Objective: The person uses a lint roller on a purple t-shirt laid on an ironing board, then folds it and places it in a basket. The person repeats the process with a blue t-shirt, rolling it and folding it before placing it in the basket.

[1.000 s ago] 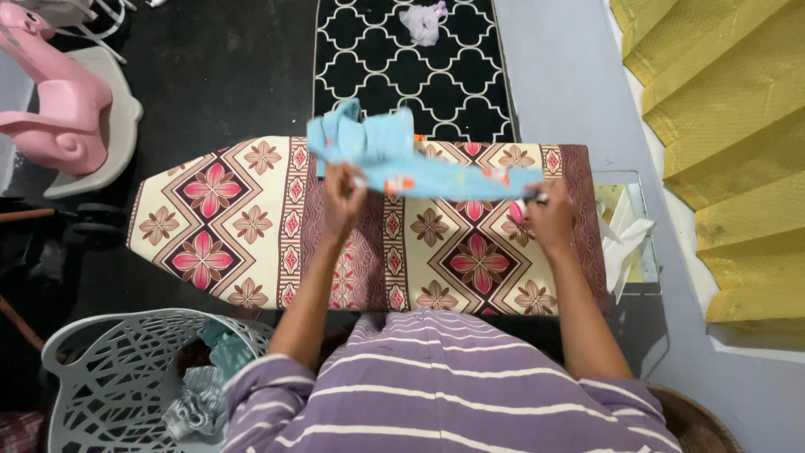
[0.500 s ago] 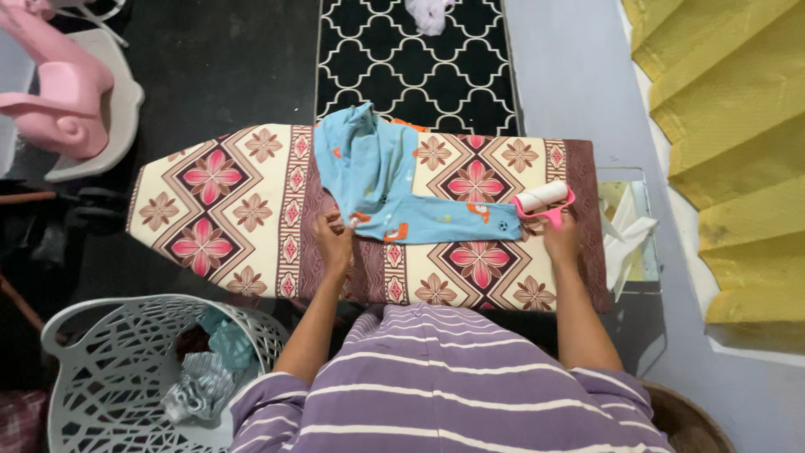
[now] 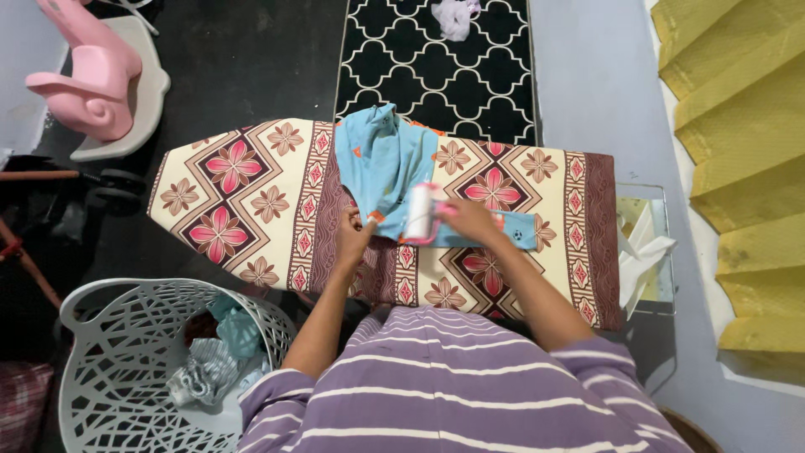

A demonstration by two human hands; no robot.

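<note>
The small light-blue garment [image 3: 381,168] lies on the patterned ironing board [image 3: 251,201], and the step in hand seems to be cleaning it with the lint roller [image 3: 418,212]. The right hand [image 3: 471,220] is closed around the roller's pink handle, while the left hand [image 3: 354,239] pins the cloth's near edge flat. Rolling further probably needs the fabric kept tight. The white laundry basket [image 3: 109,369] on the floor holds some crumpled clothes.

Right hand [image 3: 471,220] brought lint roller [image 3: 418,213] leftward onto garment [image 3: 381,168]
</note>
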